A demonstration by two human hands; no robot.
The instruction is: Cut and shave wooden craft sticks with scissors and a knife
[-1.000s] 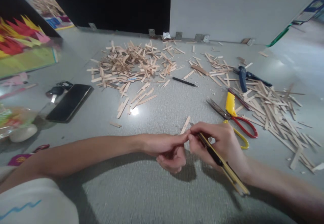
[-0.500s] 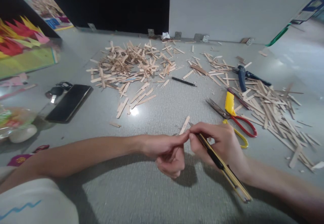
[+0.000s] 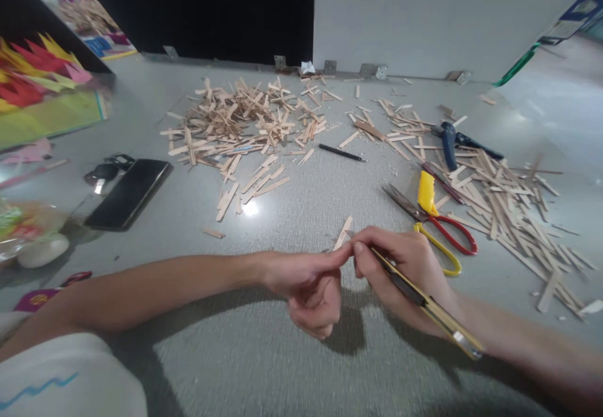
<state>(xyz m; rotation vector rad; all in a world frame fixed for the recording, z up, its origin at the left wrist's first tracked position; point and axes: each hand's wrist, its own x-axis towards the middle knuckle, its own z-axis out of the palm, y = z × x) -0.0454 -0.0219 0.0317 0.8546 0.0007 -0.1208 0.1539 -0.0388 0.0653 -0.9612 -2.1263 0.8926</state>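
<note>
Near the middle of the table, my left hand [image 3: 313, 285] is closed, its thumb and finger pinching a wooden craft stick [image 3: 343, 232] that juts out beyond the thumb. My right hand [image 3: 400, 269] grips a yellow-and-black utility knife [image 3: 440, 316], its back end slanting down to the right. The knife's tip end is at the stick, beside my left thumb. My fingers cover most of the blade and the near part of the stick. Scissors [image 3: 426, 213] with red and yellow handles lie just beyond my right hand.
Craft sticks [image 3: 235, 115] are heaped at the back; more sticks [image 3: 509, 197] spread on the right by dark blue-handled pliers [image 3: 450, 144]. A black pen [image 3: 342, 152] lies between. On the left are a phone [image 3: 129, 194] and a paper-flame box [image 3: 51, 112]. Upright panels [image 3: 424, 21] close the back.
The back end of the utility knife has swung up and to the right as my right hand turned slightly. My left hand stays almost still on the stick.
</note>
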